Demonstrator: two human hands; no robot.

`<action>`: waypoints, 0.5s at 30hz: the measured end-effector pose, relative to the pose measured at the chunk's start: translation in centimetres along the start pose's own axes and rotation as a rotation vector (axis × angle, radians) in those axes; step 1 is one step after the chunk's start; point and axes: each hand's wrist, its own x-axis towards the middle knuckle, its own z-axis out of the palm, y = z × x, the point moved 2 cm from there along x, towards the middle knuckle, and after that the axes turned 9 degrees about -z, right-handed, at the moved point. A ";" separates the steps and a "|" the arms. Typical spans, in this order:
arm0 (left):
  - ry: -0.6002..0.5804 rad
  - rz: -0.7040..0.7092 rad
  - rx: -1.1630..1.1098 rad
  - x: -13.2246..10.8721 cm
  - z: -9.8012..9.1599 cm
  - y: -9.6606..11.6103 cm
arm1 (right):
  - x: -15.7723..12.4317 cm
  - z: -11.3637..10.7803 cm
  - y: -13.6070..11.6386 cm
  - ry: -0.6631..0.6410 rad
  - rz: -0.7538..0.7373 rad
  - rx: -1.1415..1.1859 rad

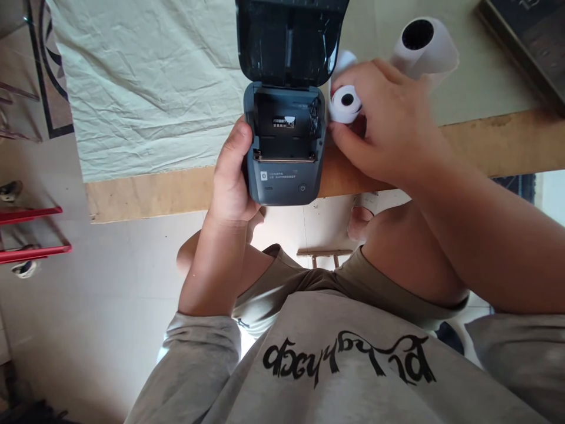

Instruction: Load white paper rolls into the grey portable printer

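A small dark grey printer (285,165) sits at the near edge of the table with its lid (289,38) flipped open, and its paper bay shows empty. My left hand (233,174) grips the printer's left side. My right hand (388,121) is closed around a small white paper roll (346,103) just to the right of the printer, with fingers wrapped over its top and side.
A larger white paper roll (426,44) lies on the table behind my right hand. A pale green cloth (145,88) covers the wooden table (145,191). A dark flat object (529,41) lies at the far right. Red metal bars (30,232) stand on the floor at left.
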 end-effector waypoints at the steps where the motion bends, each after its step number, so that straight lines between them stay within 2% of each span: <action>1: 0.004 0.001 0.007 0.0 0.0 0.0 | -0.1 -0.1 -0.1 -0.025 -0.010 0.018; 5: 0.023 0.003 0.028 0.1 0.0 0.0 | -0.5 -0.3 -0.3 -0.105 -0.029 0.084; 12: 0.097 -0.033 0.097 0.1 -0.1 0.1 | -0.9 -0.2 -0.9 -0.049 0.041 0.051; 15: 0.122 -0.088 0.036 -0.1 0.2 0.1 | -0.9 -0.4 -0.9 -0.050 0.008 0.115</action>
